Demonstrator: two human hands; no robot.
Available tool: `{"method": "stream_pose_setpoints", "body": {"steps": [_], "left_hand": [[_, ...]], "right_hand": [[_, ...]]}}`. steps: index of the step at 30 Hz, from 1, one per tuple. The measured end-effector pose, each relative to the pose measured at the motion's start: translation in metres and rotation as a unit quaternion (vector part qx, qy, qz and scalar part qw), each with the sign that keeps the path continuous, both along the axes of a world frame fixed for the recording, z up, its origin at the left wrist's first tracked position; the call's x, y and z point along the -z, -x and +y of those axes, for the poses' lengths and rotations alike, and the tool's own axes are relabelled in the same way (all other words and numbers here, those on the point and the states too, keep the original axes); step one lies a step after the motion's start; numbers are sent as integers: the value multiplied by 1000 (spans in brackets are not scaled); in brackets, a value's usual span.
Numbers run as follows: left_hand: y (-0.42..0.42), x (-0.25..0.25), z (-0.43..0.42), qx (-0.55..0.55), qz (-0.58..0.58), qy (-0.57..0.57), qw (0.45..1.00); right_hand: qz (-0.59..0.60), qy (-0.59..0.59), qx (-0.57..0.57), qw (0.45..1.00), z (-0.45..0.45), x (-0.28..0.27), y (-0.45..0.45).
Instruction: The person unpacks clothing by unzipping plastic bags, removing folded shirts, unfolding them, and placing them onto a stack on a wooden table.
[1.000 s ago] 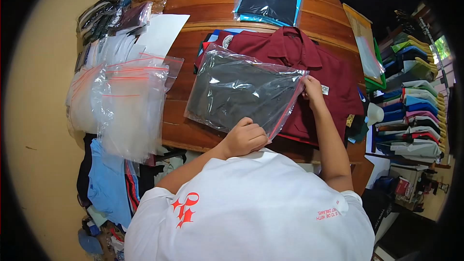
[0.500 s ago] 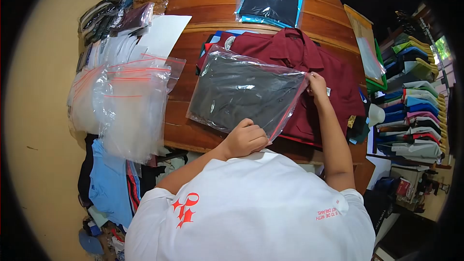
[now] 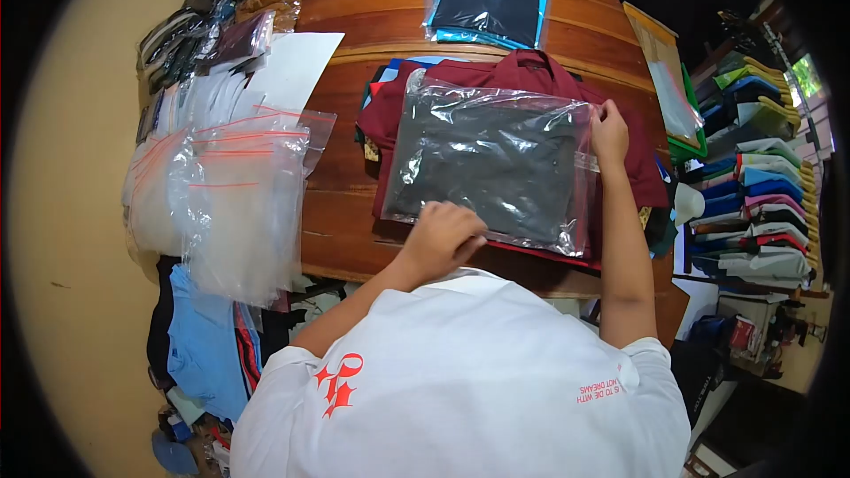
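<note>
Clear bag of dark cloth (image 3: 496, 155), long axis crosswise, lies over maroon shirt (image 3: 533, 78) between right hand (image 3: 609, 135), pinching its far right corner, and left hand (image 3: 436, 239), curled at the near edge, grip unclear.

I read the table (image 3: 341, 168) mid-frame. Shirt (image 3: 531, 75) on it, centre; filled bag (image 3: 496, 164) lying on the shirt. Packed bundle (image 3: 487, 7) beyond, top centre. Left: loose bags (image 3: 239, 226), paper sheet (image 3: 299, 66) behind them, bagged garments (image 3: 266, 0) upper left. Hanging clothes (image 3: 766, 204) far right, basket (image 3: 686, 148) between them and the table.
</note>
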State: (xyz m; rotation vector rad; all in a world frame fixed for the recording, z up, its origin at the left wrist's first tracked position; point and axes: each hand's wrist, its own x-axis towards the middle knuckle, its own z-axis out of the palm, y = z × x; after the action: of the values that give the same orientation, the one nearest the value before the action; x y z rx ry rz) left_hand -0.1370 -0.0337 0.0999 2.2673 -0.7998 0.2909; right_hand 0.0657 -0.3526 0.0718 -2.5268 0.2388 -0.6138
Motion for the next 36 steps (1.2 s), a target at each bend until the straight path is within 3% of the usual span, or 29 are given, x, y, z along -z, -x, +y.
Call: {"method": "stream_pose_setpoints", "body": {"steps": [2, 4, 8, 11, 15, 19, 22, 24, 29, 32, 35, 36], "left_hand": [[-7, 4, 11, -91, 33, -4, 995], [-16, 18, 25, -194, 29, -4, 981], [-29, 37, 57, -318, 72, 12, 945], [-33, 48, 72, -337, 124, 10, 933], [-39, 66, 79, -314, 183, 77, 928], [-43, 67, 78, -330, 187, 30, 925], [-44, 70, 78, -338, 192, 21, 921], [-44, 72, 79, -340, 192, 16, 921], [-44, 78, 83, -338, 189, 34, 921], [-45, 85, 86, -347, 209, 80, 911], [-48, 92, 92, -349, 208, 95, 909], [-50, 99, 95, -350, 207, 96, 909]], "right_hand": [[41, 18, 13, 999, -2, -7, 10], [-17, 117, -56, 991, -3, 0, 24], [-5, 121, -101, 988, 5, -2, 63], [98, -48, -129, 986, 16, -14, 89], [104, -181, -133, 969, 11, 3, 102], [67, -173, -99, 978, 12, -7, 115], [115, -259, -117, 952, 2, 4, 118], [225, -364, -118, 896, 0, 3, 120], [184, -343, -56, 919, 3, 15, 121], [275, -410, -77, 866, 3, 22, 121], [337, -399, -67, 850, 15, 7, 124], [312, -433, -78, 842, 9, 34, 119]]}}
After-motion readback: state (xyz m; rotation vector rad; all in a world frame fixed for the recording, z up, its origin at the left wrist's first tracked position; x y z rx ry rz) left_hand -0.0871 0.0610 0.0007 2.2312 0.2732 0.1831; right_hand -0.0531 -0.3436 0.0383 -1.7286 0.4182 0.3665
